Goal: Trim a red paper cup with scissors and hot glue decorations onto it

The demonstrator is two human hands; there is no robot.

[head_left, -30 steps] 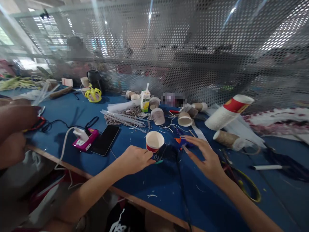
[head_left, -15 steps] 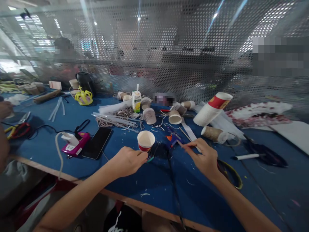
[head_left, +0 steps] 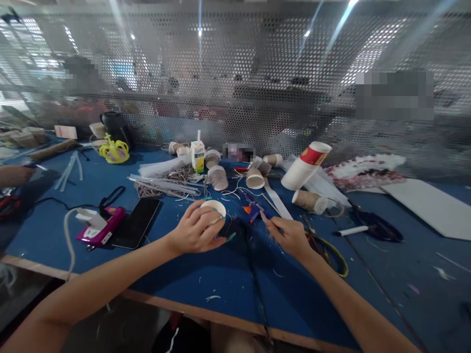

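Note:
My left hand (head_left: 200, 230) is over a small white paper cup (head_left: 217, 206), its fingers curled across the rim and down the near side. The cup's red band is hidden behind the hand. Teal shows at several fingertips. My right hand (head_left: 289, 238) is closed, its fingertips pinched together at the near end of a blue glue gun (head_left: 253, 211) with an orange part. What lies between those fingertips, if anything, is too small to make out. A black cord (head_left: 253, 279) runs from near the gun down over the table's front edge.
Behind lie twine spools (head_left: 218, 177), a drink carton (head_left: 197, 157) and clear strips (head_left: 165, 184). A tilted cup stack (head_left: 303, 169) stands right of them. At left are a phone (head_left: 137, 223), a magenta power strip (head_left: 103, 225), a yellow crown (head_left: 114, 151) and another person's hand (head_left: 16, 176).
My left hand has shifted from pinching the cup's near side to reaching over its rim. My right fingertips have come closer to the glue gun. The whole view has swung right.

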